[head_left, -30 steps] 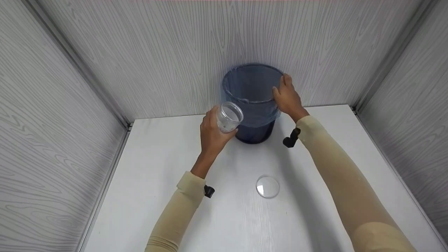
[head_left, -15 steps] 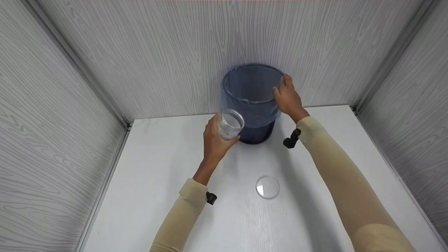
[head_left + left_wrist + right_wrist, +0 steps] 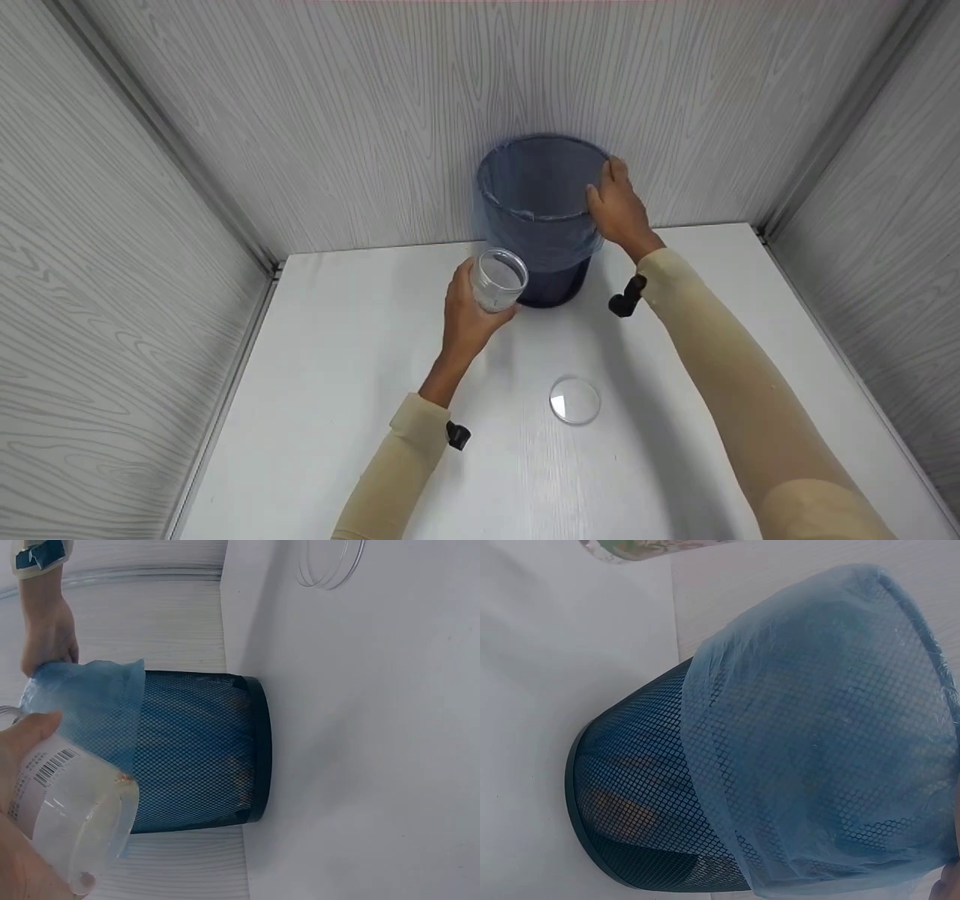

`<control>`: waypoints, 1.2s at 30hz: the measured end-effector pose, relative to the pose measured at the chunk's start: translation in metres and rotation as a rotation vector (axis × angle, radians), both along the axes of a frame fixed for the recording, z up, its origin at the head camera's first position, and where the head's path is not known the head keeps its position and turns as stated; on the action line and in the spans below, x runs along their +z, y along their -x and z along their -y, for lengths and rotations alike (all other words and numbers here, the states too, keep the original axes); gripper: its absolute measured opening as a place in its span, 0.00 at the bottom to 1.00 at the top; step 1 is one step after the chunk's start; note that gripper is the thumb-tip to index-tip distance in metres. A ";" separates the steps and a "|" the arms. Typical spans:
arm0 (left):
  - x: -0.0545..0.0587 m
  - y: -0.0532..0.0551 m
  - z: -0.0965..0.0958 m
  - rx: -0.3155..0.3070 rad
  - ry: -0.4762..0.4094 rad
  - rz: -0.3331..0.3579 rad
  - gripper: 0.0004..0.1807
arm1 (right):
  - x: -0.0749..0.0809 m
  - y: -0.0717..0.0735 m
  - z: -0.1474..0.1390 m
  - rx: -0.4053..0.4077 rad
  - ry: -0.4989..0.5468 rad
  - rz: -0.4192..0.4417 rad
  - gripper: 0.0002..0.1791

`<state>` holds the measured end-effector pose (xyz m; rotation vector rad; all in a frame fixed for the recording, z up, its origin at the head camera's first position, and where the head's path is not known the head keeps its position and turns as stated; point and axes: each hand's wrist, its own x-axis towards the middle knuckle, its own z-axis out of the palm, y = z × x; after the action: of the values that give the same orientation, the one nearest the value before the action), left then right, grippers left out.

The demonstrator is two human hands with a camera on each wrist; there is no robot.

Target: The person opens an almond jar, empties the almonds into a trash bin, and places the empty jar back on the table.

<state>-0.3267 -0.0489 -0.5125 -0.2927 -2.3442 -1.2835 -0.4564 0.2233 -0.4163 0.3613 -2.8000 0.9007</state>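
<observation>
My left hand [image 3: 466, 324] grips a clear jar [image 3: 498, 283], its open mouth tilted up and toward the bin. Printed on the jar's side [image 3: 64, 795] is a label with a barcode, seen in the left wrist view; a little residue clings near the base. The wastebasket [image 3: 553, 287] stands upright, dark mesh [image 3: 637, 772] with a thin blue bag [image 3: 810, 720] folded over its rim. At the rim's right side, my right hand [image 3: 619, 214] holds on, thumb on the inner side. In the head view, the jar hangs in front of the basket's left side.
A round clear lid [image 3: 574, 400] lies on the white table [image 3: 330, 375], between the two forearms. Grey wood-patterned walls [image 3: 360, 112] enclose the table at the back and both sides, with the basket near the back wall.
My left hand has drawn the jar back from the basket rim, toward me and slightly right. The right hand, basket and lid stay in place.
</observation>
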 end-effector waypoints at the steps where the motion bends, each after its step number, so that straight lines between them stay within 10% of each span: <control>1: -0.001 -0.001 0.000 -0.009 -0.009 0.012 0.56 | 0.000 0.000 0.000 0.003 0.002 -0.002 0.39; 36: -0.051 -0.023 -0.016 -0.101 -0.240 0.095 0.56 | 0.001 0.001 0.001 0.007 -0.012 0.010 0.39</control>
<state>-0.3040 -0.0332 -0.5640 -0.2807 -2.2456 -1.6433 -0.4575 0.2221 -0.4156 0.3693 -2.8161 0.8905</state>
